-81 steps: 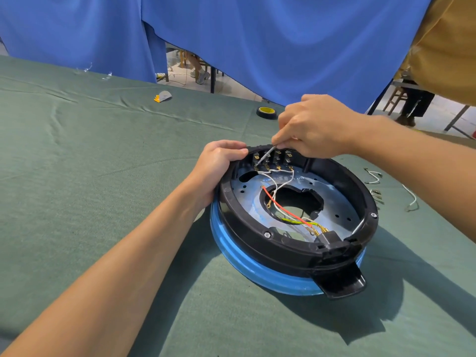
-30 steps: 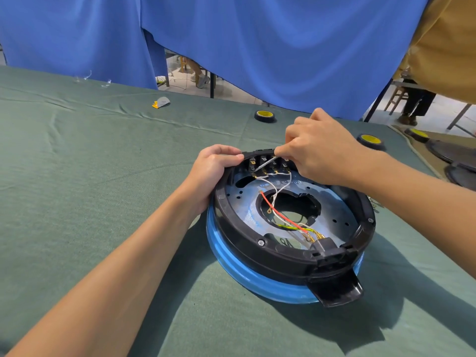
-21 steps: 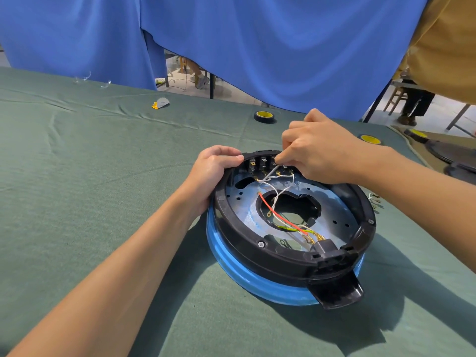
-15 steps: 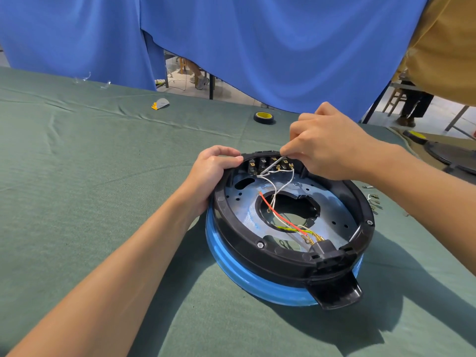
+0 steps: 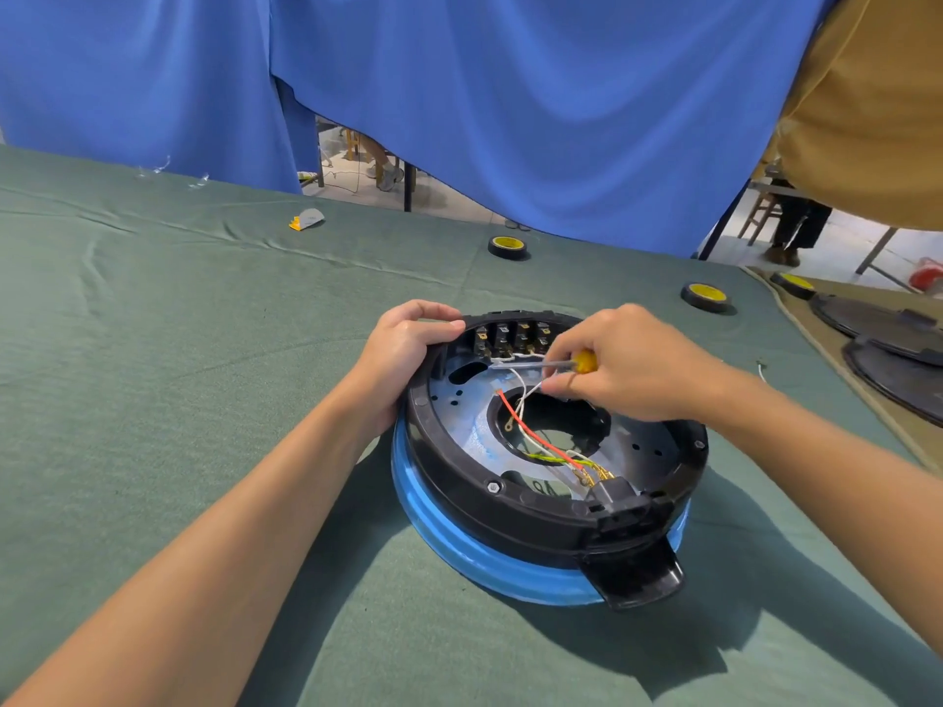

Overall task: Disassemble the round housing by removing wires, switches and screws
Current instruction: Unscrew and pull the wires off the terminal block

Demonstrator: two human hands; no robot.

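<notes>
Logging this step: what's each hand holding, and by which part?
Left hand grips the round housing by its far-left rim. Right hand holds the screwdriver by its yellow handle.

A table draped in green cloth (image 5: 153, 349) runs back to a blue curtain (image 5: 561, 119). Near the far edge lie a black tape roll with a yellow core (image 5: 507, 247), a second roll (image 5: 705, 297) to its right, and a grey-and-yellow scrap (image 5: 306, 218) to the left. At the right, on a tan cloth (image 5: 816, 349), sit a third roll (image 5: 792, 284) and two dark round covers (image 5: 877, 321), overlapping. A person in a mustard garment (image 5: 867, 119) stands at the upper right.
</notes>
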